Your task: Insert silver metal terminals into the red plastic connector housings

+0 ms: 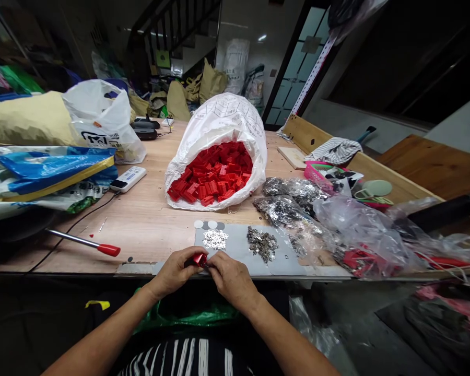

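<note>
My left hand (174,271) and my right hand (231,279) meet above the table's front edge, both pinching a small red plastic part (199,259). Just beyond them lies a grey sheet (238,250) bearing a pile of bright silver metal bits (215,239) and a darker pile of metal pieces (262,244). A white woven sack (219,117) lies on its side, spilling many red plastic parts (209,175). Left of my hands rests a red-handled screwdriver (108,250). My fingers hide most of the red part.
Clear plastic bags of metal pieces (285,211) and red parts (360,261) crowd the table's right side. A pink basket (317,175) stands behind them. Stuffed bags (43,177) sit at the left, beside a white electronic device (128,179) with a black cable.
</note>
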Demonstrator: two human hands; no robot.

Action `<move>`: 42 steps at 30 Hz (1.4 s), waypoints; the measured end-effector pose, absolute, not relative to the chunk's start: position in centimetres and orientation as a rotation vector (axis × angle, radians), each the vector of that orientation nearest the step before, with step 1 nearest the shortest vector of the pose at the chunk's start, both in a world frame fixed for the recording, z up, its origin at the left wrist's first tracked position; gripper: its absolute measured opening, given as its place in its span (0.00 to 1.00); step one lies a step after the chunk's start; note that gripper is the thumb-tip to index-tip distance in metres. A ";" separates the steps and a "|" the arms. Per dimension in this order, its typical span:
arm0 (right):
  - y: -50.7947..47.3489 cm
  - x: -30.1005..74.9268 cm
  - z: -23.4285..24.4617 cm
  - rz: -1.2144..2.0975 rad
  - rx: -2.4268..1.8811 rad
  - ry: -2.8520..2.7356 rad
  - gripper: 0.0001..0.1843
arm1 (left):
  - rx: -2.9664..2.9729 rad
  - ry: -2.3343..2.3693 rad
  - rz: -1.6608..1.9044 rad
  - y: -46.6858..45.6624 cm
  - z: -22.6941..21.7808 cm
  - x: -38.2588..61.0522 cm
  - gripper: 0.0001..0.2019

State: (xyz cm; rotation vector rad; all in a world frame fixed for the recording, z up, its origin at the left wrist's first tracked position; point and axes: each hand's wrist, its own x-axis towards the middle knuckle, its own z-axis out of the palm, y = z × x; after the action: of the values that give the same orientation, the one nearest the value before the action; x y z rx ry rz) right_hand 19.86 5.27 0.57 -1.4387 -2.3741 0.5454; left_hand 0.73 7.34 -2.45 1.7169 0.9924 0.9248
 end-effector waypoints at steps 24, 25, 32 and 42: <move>2.3 20.8 2.8 1.060 -1.173 -2.034 0.19 | 0.406 0.624 1.075 3.6 0.3 2.7 0.05; 2.2 20.6 2.8 1.059 -1.162 -2.044 0.21 | 0.328 0.611 1.063 3.4 0.3 2.8 0.05; 2.3 20.0 3.3 1.026 -1.167 -2.097 0.19 | 0.076 0.583 1.024 2.7 0.9 3.2 0.11; 2.6 19.7 2.9 1.033 -1.122 -1.933 0.16 | 0.058 0.615 1.092 2.3 0.7 4.1 0.09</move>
State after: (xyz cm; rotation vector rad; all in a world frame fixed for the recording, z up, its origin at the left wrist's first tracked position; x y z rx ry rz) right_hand 19.73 2.56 2.93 -1.1215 -1.9335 1.0327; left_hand 4.07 2.32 0.73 0.0584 0.6146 1.0923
